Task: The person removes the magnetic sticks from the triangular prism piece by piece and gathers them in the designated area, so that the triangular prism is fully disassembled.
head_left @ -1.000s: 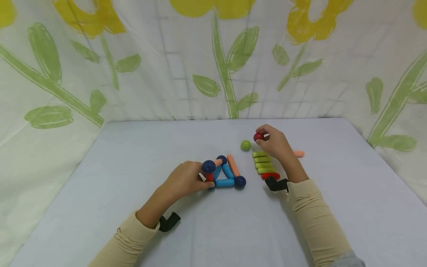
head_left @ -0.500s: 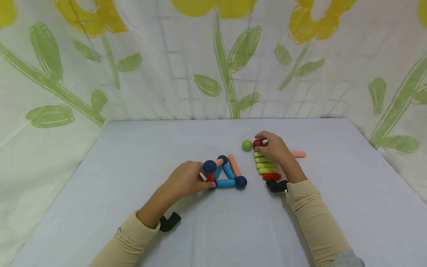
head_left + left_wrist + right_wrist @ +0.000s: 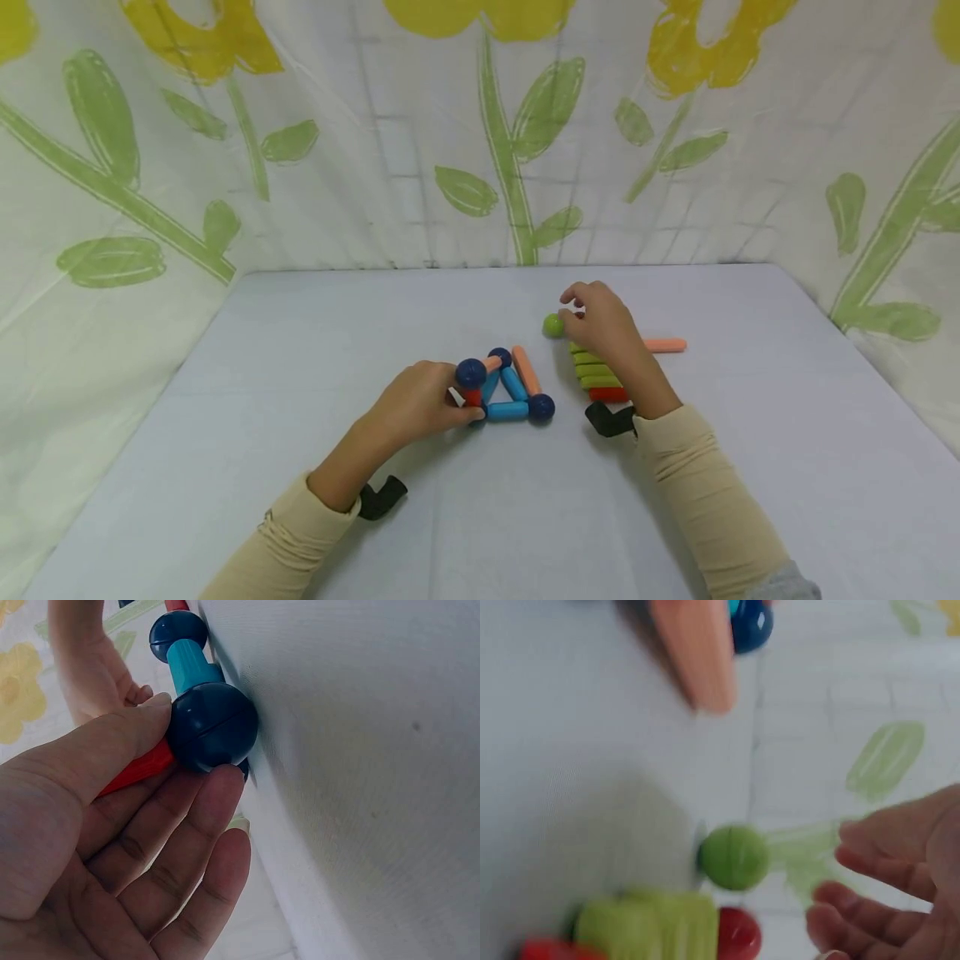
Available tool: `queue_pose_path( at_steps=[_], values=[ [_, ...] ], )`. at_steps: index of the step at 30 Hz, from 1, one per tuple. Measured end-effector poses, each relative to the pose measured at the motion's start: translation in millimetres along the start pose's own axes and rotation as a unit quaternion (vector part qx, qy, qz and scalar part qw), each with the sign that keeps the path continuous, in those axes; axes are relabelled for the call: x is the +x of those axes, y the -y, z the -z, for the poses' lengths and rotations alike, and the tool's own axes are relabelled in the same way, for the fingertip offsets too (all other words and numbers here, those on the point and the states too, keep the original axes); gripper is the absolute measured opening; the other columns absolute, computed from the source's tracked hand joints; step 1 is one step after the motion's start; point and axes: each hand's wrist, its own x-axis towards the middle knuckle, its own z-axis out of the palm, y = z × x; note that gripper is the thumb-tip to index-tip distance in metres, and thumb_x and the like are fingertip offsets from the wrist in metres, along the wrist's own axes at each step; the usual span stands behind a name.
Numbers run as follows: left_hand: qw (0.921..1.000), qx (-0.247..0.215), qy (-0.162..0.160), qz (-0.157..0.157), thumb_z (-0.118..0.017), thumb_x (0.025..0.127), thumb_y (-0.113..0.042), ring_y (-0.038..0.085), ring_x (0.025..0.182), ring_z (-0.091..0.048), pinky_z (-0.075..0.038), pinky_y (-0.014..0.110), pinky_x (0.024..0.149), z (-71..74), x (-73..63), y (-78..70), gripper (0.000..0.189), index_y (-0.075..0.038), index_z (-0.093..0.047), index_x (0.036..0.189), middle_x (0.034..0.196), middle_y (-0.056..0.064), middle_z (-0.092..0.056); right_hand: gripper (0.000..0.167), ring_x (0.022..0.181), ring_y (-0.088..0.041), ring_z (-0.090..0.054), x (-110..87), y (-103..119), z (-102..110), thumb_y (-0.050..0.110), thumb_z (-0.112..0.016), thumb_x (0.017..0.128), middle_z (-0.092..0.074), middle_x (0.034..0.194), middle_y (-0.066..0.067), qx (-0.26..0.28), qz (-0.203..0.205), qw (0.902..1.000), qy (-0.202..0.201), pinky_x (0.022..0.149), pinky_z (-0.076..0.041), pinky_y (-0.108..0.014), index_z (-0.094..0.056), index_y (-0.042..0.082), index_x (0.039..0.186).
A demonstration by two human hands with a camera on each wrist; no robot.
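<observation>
My left hand [image 3: 420, 404] pinches an upright red stick [image 3: 472, 397] that has a dark blue ball [image 3: 471, 373] on top. It stands at one corner of a triangle of light blue sticks [image 3: 508, 411] and dark blue balls. In the left wrist view, the thumb and fingers also touch the lower blue ball [image 3: 214, 727]. My right hand [image 3: 603, 321] hovers by a green ball [image 3: 553, 325], fingers loosely bent and holding nothing. A red ball [image 3: 739, 934] lies beside the green one, mostly hidden behind that hand in the head view.
Several yellow-green sticks [image 3: 592, 367] lie in a row under the right forearm, with a red stick [image 3: 609, 394] at their near end. One orange stick [image 3: 527, 372] lies by the triangle, another [image 3: 666, 345] right of the right wrist. A flowered curtain [image 3: 337, 167] hangs behind the table.
My right hand set the red ball down beside the green ball and let go of it. It then shifted slightly left and up, towards the green ball. My left hand stayed in place.
</observation>
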Motion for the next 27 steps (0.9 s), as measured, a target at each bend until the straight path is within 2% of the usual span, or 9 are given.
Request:
queue_pose_path(
  at_steps=[2,4,8,11,16,21,24,27],
  values=[
    [1.0,0.0,0.001,0.0,-0.085,0.083,-0.021,0.006,0.063,-0.061,-0.05,0.024,0.059,0.2,0.3,0.2,0.019,-0.008,-0.072,0.088,0.079,-0.001,-0.07,0.029,0.093,-0.032,-0.059,-2.4,12.1,-5.7,0.018,-0.06,0.099,-0.063,0.109,-0.018,-0.013,0.018,0.9992,0.032,0.081,-0.051,-0.046,-0.064,0.002,0.122],
    [1.0,-0.002,0.001,-0.003,-0.085,0.083,-0.021,0.006,0.063,-0.061,-0.051,0.024,0.059,0.5,0.6,0.8,0.019,-0.008,-0.072,0.088,0.079,-0.001,-0.07,0.032,0.085,-0.028,-0.059,-5.4,22.5,-12.1,0.021,-0.062,0.099,-0.064,0.1,-0.014,-0.022,0.038,0.9955,0.085,0.075,-0.051,-0.041,-0.063,0.003,0.125],
    [1.0,-0.004,0.001,-0.009,-0.085,0.083,-0.021,0.005,0.062,-0.061,-0.051,0.024,0.059,0.9,0.7,1.5,0.019,-0.008,-0.072,0.086,0.079,-0.001,-0.07,0.045,0.074,-0.021,-0.056,-10.9,34.7,-23.9,0.022,-0.062,0.099,-0.061,0.088,-0.007,-0.043,0.065,0.9765,0.201,0.065,-0.047,-0.032,-0.053,0.002,0.138],
    [0.9999,-0.005,0.001,-0.009,-0.085,0.082,-0.021,0.005,0.063,-0.061,-0.051,0.024,0.059,0.7,0.7,2.2,0.019,-0.009,-0.071,0.085,0.08,-0.001,-0.07,0.053,0.074,-0.018,-0.054,-12.9,36.6,-29.6,0.018,-0.061,0.097,-0.056,0.085,-0.006,-0.038,0.066,0.9647,0.252,0.064,-0.043,-0.029,-0.046,0.004,0.146],
    [0.9999,-0.007,0.004,-0.007,-0.085,0.082,-0.021,0.005,0.063,-0.061,-0.051,0.024,0.059,0.6,1.0,2.8,0.019,-0.008,-0.072,0.085,0.08,-0.001,-0.071,0.062,0.073,-0.019,-0.057,-12.3,31.8,-30.9,0.014,-0.061,0.096,-0.061,0.085,-0.006,0.023,0.049,0.9601,0.274,0.066,-0.045,-0.031,-0.036,0.007,0.152],
    [0.9999,-0.01,0.003,-0.004,-0.085,0.083,-0.021,0.005,0.06,-0.06,-0.05,0.024,0.057,1.1,0.4,3.0,0.018,-0.009,-0.072,0.084,0.079,0.0,-0.07,0.066,0.085,-0.021,-0.062,-9.4,26.7,-28.7,0.014,-0.061,0.095,-0.068,0.097,-0.009,0.085,0.025,0.9563,0.279,0.079,-0.05,-0.037,-0.03,0.004,0.152],
    [0.9999,-0.008,0.004,-0.007,-0.085,0.083,-0.021,0.005,0.059,-0.059,-0.05,0.024,0.056,1.1,0.5,2.7,0.018,-0.009,-0.072,0.085,0.079,0.0,-0.071,0.063,0.089,-0.023,-0.06,-9.1,26.9,-22.5,0.016,-0.063,0.093,-0.065,0.102,-0.009,0.113,0.021,0.9526,0.282,0.08,-0.049,-0.04,-0.036,0.006,0.149],
    [0.9999,-0.006,0.006,-0.007,-0.085,0.083,-0.022,0.005,0.058,-0.059,-0.05,0.025,0.055,0.9,1.0,2.3,0.018,-0.009,-0.072,0.085,0.08,0.0,-0.071,0.044,0.088,-0.024,-0.057,-11.0,28.3,-11.4,0.014,-0.065,0.09,-0.065,0.099,-0.008,0.152,0.043,0.9433,0.292,0.077,-0.048,-0.039,-0.056,0.003,0.132]
  ],
)
